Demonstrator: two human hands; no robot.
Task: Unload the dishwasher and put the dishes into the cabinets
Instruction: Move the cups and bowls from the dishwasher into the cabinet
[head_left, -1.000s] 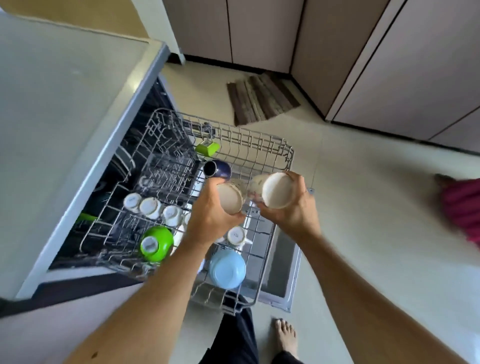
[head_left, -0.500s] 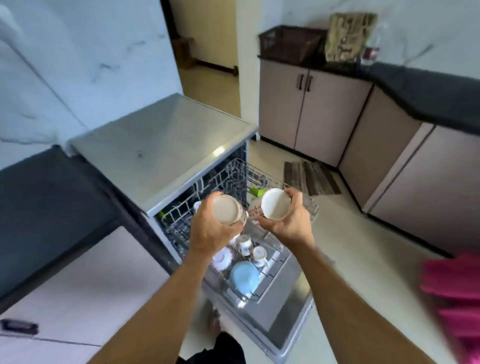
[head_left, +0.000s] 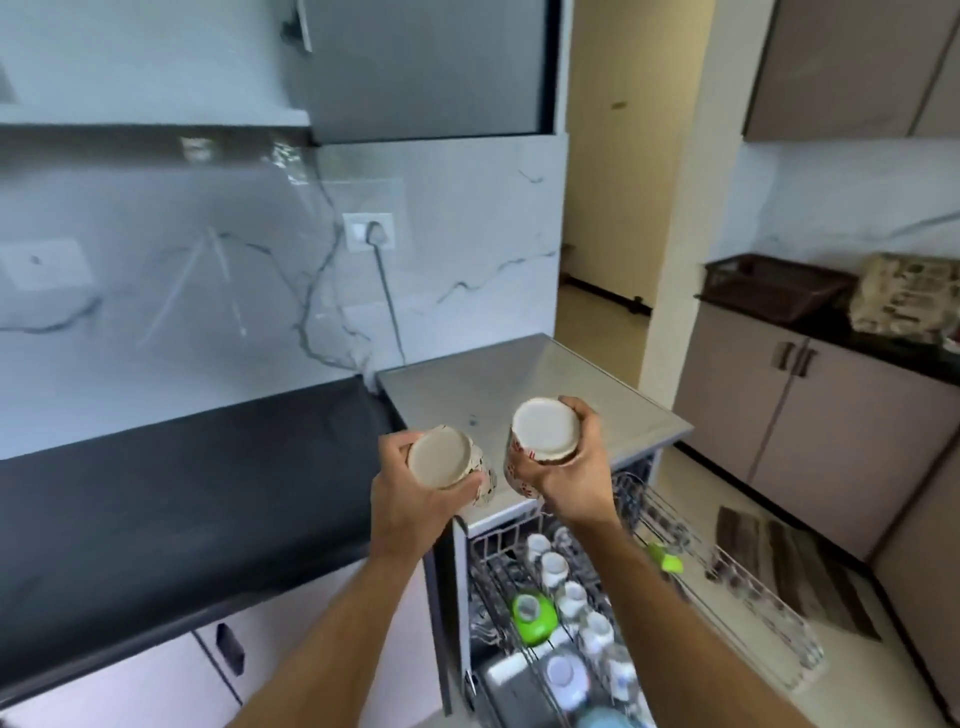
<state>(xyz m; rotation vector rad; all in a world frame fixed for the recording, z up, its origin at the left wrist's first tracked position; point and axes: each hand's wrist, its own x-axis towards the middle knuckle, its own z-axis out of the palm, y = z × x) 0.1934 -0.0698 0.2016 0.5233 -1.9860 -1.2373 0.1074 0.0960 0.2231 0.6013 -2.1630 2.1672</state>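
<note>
Left hand (head_left: 415, 499): fingers curled round a patterned cup (head_left: 447, 465), gripping it by the side wall. Cup held in the air above the near-left corner of the steel dishwasher top (head_left: 519, 384), beside the dark surface (head_left: 182, 493). Base turned toward the camera, mouth pointing away and slightly down; long axis running near to far, tilted a little to the right.

Right hand (head_left: 571, 467): fingers and thumb wrapped round a second cup (head_left: 543, 431) with red markings, held just beside the first, the two close but apparently not touching. Base again facing the camera, mouth away; long axis near to far, somewhat more upright than the left one.

Progress, judged from the layout: early to middle. Two cups lifted clear of the rack (head_left: 649, 597); neither yet in a cabinet. Upper cabinet (head_left: 426, 67) at far centre with door shut, as far as visible; no free hand to open it.

Still loaded in the pulled-out rack at near right: a row of small white cups (head_left: 553, 566), a green bowl (head_left: 532, 618), a pale blue item (head_left: 563, 675) at the near end, a small green piece (head_left: 667, 558) by the right rail. Lower levels of the dishwasher not visible, contents unknown.

Remaining: storing both held cups, then most of the rack.
</note>
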